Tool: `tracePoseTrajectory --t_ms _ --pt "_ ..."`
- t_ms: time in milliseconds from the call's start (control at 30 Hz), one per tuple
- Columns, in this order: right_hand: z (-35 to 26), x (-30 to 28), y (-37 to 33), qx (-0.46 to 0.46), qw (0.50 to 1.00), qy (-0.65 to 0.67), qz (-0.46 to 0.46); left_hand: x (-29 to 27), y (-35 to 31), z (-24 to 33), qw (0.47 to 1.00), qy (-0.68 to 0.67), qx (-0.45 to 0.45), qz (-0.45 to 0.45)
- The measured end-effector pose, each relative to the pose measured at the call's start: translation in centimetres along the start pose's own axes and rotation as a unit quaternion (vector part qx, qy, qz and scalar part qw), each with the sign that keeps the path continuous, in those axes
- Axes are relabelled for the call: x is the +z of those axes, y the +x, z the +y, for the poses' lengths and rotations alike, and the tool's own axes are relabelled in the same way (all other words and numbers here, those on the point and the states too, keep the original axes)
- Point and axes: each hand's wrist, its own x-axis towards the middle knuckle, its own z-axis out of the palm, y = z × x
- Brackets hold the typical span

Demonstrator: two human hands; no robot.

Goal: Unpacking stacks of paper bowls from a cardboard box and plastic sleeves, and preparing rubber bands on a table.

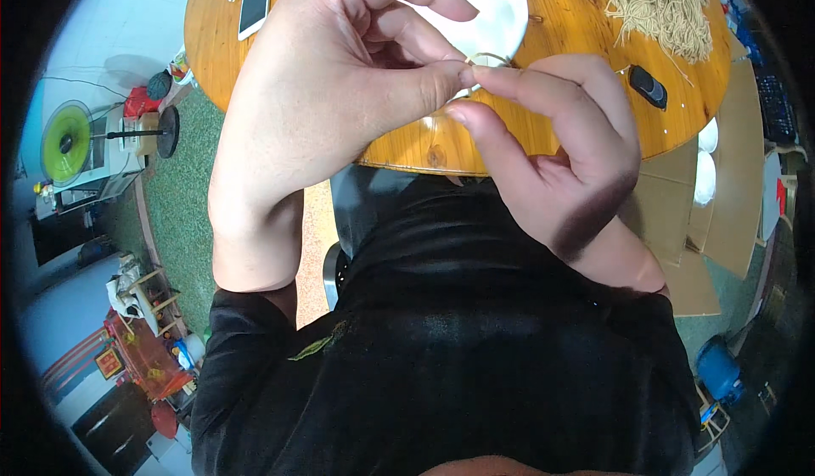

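My left hand (331, 85) is raised over the near edge of the round wooden table. Its thumb and forefinger pinch a thin tan cord (490, 55), which curves in a small loop above the fingertips. From the other side comes my right hand (560, 119), its forefinger tip touching the left thumb tip at the cord. The right thumb stays a little below, with a gap between it and that forefinger. Behind the hands lies a white plate (501, 9), partly covered by them. The cord's lower part is mostly hidden by my fingers.
A bundle of tan cords (658, 5) lies at the table's far right, with a small black object (648, 86) nearer me. At the left are a white phone (255, 6) and, off the table, a green fan (68, 142). Cardboard (734, 179) stands at the right.
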Motion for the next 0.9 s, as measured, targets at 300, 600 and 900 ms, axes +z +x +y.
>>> tracePoseTrajectory --t_ms 300,600,900 --pt "0.4 0.8 -0.1 0.024 0.998 0.032 0.038 0.3 -0.5 0.3 1.0 0.018 -0.002 0.017" --pt "-0.4 0.9 -0.2 0.154 0.981 0.12 0.004 0.8 -1.1 0.3 0.991 0.117 0.062 0.013" --pt "-0.6 0.0 -0.2 0.38 0.841 0.385 -0.03 1.4 -1.3 -0.7 0.94 0.253 0.224 0.044"
